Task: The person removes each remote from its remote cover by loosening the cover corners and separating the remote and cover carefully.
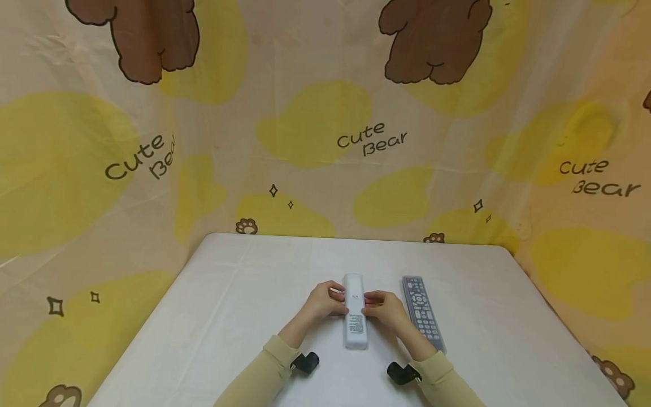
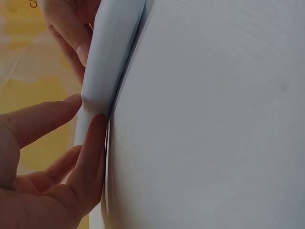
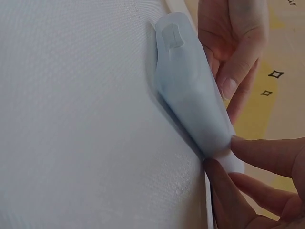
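Note:
A white remote control (image 1: 355, 310) lies on the white table (image 1: 244, 294), its back turned up with a small printed label near the lower end. My left hand (image 1: 322, 301) holds its left edge, thumb and fingers set on the side. On the opposite edge, my right hand (image 1: 387, 308) grips it in the same way. In the right wrist view, the thumb and forefinger pinch the side of the white remote (image 3: 190, 95), and an oval recess shows at one end. The remote's button side is hidden.
To the right of my right hand, a grey remote control (image 1: 422, 308) lies with its buttons up, partly covered by the right forearm. Behind the table hangs a cloth (image 1: 315, 124) printed with bears and yellow patches. Each wrist carries a small black camera (image 1: 307, 362).

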`<state>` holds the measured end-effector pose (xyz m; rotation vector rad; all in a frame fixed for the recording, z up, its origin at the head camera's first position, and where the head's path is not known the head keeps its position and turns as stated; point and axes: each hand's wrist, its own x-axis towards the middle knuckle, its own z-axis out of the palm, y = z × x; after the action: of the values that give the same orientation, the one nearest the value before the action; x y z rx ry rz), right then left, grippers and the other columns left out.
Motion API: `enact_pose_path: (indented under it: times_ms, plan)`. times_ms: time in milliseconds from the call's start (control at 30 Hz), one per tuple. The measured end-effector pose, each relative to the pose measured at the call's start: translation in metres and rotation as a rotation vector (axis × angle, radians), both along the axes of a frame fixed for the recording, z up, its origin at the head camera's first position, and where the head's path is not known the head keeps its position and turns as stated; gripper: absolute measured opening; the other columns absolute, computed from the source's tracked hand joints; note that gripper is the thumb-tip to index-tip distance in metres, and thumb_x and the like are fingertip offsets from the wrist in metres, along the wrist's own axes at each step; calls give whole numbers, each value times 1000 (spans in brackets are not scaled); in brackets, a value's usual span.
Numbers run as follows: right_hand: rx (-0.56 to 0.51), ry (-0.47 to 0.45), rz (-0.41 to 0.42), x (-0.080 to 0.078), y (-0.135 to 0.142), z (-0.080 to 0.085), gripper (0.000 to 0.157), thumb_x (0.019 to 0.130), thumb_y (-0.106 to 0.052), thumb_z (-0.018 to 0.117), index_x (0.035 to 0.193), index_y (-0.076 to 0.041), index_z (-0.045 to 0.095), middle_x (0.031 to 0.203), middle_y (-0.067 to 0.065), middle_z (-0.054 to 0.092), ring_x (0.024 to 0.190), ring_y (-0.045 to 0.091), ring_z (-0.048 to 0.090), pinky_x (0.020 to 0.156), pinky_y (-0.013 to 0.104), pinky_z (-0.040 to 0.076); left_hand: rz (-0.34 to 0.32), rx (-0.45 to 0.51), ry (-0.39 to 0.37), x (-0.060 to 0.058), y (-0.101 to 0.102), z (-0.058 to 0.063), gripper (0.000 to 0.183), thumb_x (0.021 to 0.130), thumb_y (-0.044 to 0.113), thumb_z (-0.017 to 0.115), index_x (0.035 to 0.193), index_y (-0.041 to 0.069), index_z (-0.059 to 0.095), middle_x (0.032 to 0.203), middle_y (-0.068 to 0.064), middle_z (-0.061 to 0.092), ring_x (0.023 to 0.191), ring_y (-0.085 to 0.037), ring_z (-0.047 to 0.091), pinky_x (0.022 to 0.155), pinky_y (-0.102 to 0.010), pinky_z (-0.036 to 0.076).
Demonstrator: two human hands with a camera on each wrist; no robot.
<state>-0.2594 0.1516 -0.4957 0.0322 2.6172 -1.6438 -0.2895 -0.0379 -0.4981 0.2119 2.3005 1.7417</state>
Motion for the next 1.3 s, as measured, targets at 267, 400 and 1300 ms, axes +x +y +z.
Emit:
enact_pose_path:
  times_ms: [267,400,1300]
  plan:
    - [-25,0,0,-2,2,-4,41,73,1,76,111,7,63,102,19,69,88,24,69,76,34,58,12,-51,34,-10,1,3,42,70,-2,76,109,-3,60,91,-14,66,74,-14,62,68,-28,57]
    - [-46,-8,-9,-3,1,-5,40,73,1,76,110,6,64,99,17,70,87,23,69,76,33,58,38,-47,39,-18,5,7,39,73,-3,74,108,-5,60,93,-14,66,75,-15,62,69,-29,58]
    - [-49,-14,-10,-2,2,-6,40,73,0,76,112,5,64,99,15,70,87,21,68,76,32,58,123,-74,-2,-50,17,10,35,75,3,73,107,-9,63,97,-17,67,69,-14,64,64,-26,57]
